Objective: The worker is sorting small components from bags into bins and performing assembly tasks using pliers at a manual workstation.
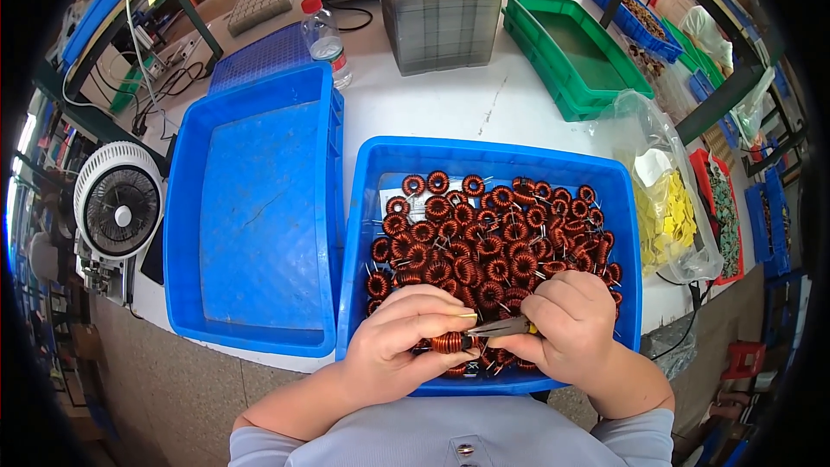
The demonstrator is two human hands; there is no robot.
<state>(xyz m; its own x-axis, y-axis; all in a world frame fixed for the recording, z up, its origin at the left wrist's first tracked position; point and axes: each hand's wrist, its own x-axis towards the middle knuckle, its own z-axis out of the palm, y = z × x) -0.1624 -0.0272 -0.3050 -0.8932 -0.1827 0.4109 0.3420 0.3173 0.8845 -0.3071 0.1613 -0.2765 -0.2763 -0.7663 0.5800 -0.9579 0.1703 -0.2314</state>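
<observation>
My left hand (393, 342) is closed around a copper-wound toroid coil (450, 343), held over the near side of a blue bin (497, 149). A small pale yellow piece (467, 316) shows at its fingertips; what it is I cannot make out. In my right hand (566, 324) is a pair of pliers (503, 327), with fingers wrapped round the handles. The plier jaws point left and meet or nearly meet the coil's right end, by its wire leads. Beneath both hands lies a heap of similar toroid coils (493, 246) with silvery leads, partly hidden by my hands.
To the left is a blue tray (259, 199), with a white fan (119, 199) beyond it. A bottle with a red cap (324, 43), a stack of grey trays (441, 22) and a green tray (575, 52) stand behind. At right sits a plastic bag of yellow pieces (670, 212).
</observation>
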